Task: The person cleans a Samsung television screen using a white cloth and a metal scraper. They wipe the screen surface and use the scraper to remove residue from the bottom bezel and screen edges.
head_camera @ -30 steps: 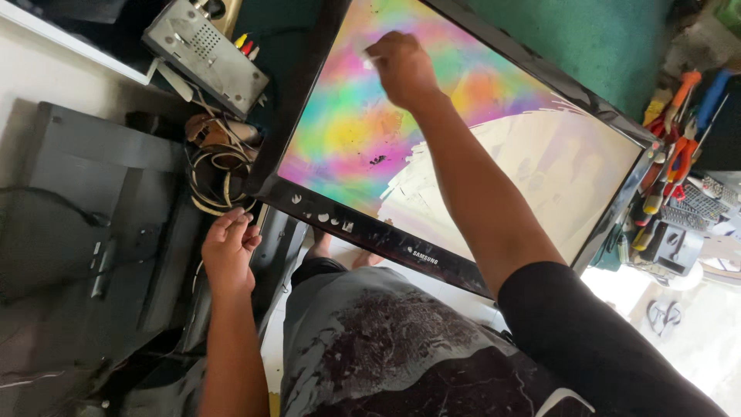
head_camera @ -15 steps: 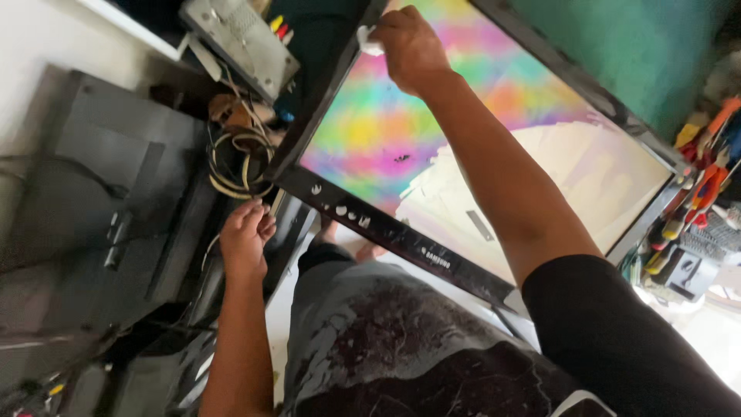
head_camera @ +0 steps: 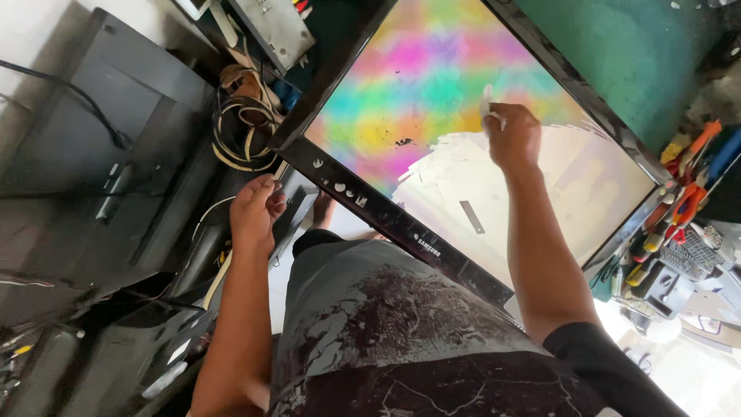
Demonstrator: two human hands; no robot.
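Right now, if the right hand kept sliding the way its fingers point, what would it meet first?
The right hand, pinching a small white wad, points up the monitor screen. It would cross more of the rainbow-coloured film, then probably reach the black frame at the far edge; depth is unclear.

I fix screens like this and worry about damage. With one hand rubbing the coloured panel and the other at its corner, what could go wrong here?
The right hand presses a small white wad on the flat panel; hard pressure might crack or mark it. The panel looks propped over the lap, the left hand only near its lower corner, so it might slip. Coiled cables and tools crowd both edges and could snag or scratch it.
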